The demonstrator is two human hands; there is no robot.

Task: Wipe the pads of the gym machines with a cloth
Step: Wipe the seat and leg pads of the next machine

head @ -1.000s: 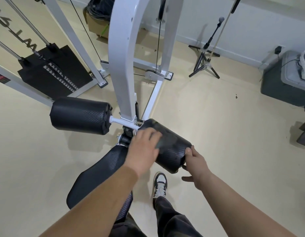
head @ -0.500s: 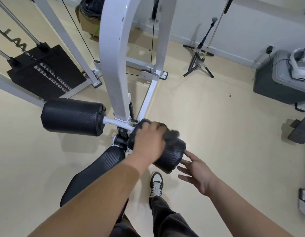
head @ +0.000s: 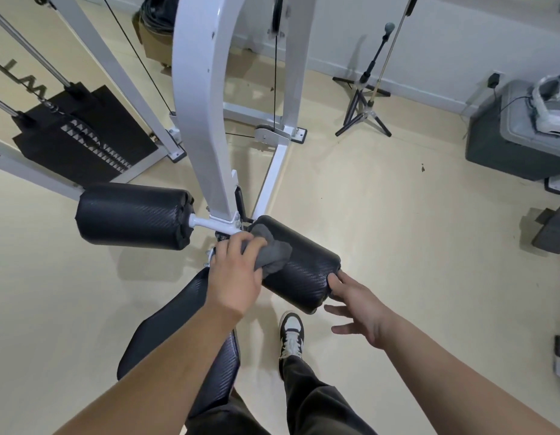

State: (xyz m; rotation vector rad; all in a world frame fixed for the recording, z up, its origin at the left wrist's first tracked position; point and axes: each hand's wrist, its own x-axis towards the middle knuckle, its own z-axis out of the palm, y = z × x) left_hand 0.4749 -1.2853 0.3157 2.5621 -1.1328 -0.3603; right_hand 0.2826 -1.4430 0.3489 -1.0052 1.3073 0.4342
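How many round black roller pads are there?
2: the left roller pad sticks out left of the white post; the right roller pad lies under the grey cloth. More may be hidden.

- This is a gym room. A white steel machine frame point(head: 203, 105) rises from the floor, and a black cable point(head: 275, 73) runs down to a pulley point(head: 264, 133) at its base.
- A black weight stack point(head: 84, 136) sits on chrome guide rods point(head: 27, 48).
- Black roller pads point(head: 131, 215) and a padded seat point(head: 178, 324) belong to the machine.
- The cream floor point(head: 398, 230) meets a plain white wall point(head: 445, 32), with a tripod stand point(head: 363, 105) and a grey bin point(head: 492, 152) beside it.
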